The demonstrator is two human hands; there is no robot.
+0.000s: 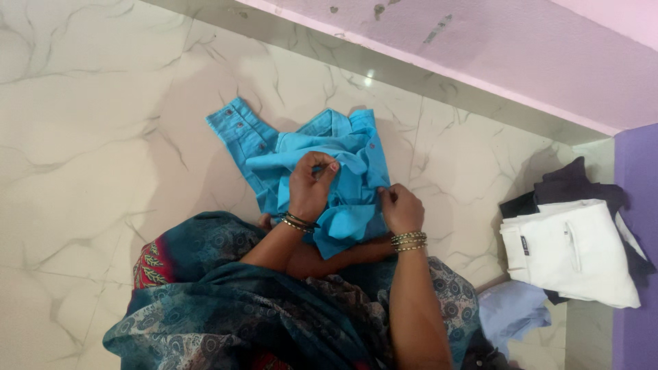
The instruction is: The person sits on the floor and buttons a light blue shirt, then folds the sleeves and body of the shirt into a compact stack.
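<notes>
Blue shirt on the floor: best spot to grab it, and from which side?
Take the blue shirt by the buttoned cuff. That sleeve end lies flat on the marble floor, sticks out up-left of the crumpled bulk, and both the left hand and right hand are clear of it. Probably best to come from the upper left and pinch the stiff cuff edge.

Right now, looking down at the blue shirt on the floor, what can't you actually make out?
- Head view: the middle of the blue shirt is covered by the left hand, and its near part lies bunched.
- Right hand: its fingertips curl into the cloth, so the grip is unclear.
- White folded garment: it hides most of the dark clothes beneath.
- Pale blue cloth: the patterned clothing overlaps its near edge.
</notes>
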